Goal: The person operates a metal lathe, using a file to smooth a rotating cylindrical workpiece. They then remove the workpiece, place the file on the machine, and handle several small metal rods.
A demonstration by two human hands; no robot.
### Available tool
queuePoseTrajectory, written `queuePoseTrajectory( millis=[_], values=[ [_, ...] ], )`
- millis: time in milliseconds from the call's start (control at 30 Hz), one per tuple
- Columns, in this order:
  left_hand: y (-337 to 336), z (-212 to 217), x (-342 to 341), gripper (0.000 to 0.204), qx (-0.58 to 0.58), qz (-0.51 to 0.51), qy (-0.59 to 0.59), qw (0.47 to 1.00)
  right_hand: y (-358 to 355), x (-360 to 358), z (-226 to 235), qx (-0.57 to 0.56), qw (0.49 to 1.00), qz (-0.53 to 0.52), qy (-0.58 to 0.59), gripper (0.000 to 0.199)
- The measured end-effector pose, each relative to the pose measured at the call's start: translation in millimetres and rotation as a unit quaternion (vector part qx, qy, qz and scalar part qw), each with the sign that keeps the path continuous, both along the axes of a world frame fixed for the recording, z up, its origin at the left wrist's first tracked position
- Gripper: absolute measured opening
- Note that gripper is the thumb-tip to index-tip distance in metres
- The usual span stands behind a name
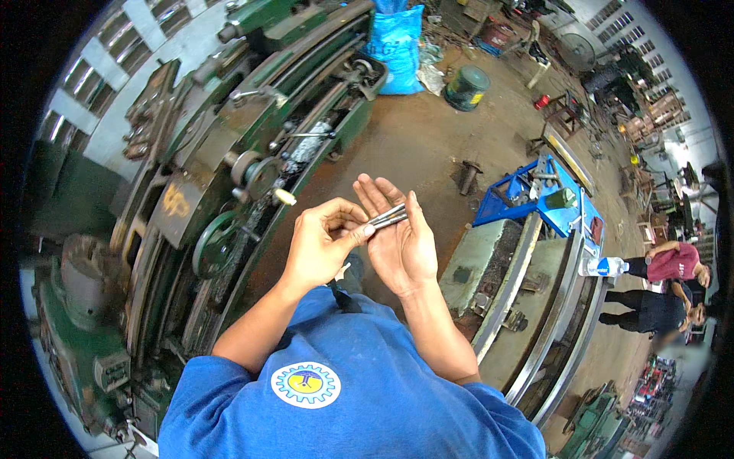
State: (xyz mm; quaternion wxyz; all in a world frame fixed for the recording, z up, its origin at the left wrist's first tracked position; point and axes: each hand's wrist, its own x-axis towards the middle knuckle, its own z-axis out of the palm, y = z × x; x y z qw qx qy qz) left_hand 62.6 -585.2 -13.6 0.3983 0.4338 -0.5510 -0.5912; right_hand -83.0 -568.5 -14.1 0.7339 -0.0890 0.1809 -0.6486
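Two thin grey metal rods lie side by side across the palm of my right hand, which is held up flat with the thumb over them. My left hand pinches the near ends of the rods between thumb and fingers. Both hands are raised in front of my chest, above my blue shirt, with the brown workshop floor behind them.
A large green lathe runs along my left. A long grey machine bed and a blue metal frame stand on my right. A blue sack and a dark bucket sit farther back. A person bends over at far right.
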Motion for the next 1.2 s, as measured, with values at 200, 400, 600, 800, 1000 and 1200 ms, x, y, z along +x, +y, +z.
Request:
queuePoseTrajectory(
  millis=[200, 400, 600, 800, 1000, 1200],
  values=[
    [-86.2, -25.5, -68.4, 0.014, 0.01, 0.051, 0.137, 0.989, -53.1, -55.9, -30.7, 0.013, 0.967, -0.068, 0.246, 0.053],
    [-178.7, -29.8, -123.9, 0.008, 0.053, 0.089, 0.211, 0.972, -121.9, -109.4, -45.7, 0.05, 0.925, -0.048, 0.373, 0.023],
    [-237.4, -32.4, -147.5, 0.007, 0.197, 0.135, 0.367, 0.899, -184.3, -126.5, -38.6, 0.131, 0.956, -0.115, 0.237, 0.019],
    [-277.2, -48.7, -187.0, 0.027, 0.107, 0.158, 0.246, 0.95, -272.3, -142.6, -45.7, 0.117, 0.947, -0.112, 0.278, 0.019],
    [-321.9, -61.9, -235.7, 0.028, 0.059, 0.277, 0.199, 0.938, -344.6, -171.0, -55.2, 0.086, 0.951, -0.054, 0.293, 0.018],
    [-376.8, -62.1, -265.3, 0.023, 0.063, 0.264, 0.215, 0.938, -409.0, -226.4, -58.0, 0.025, 0.95, 0.014, 0.311, 0.017]
  ],
)
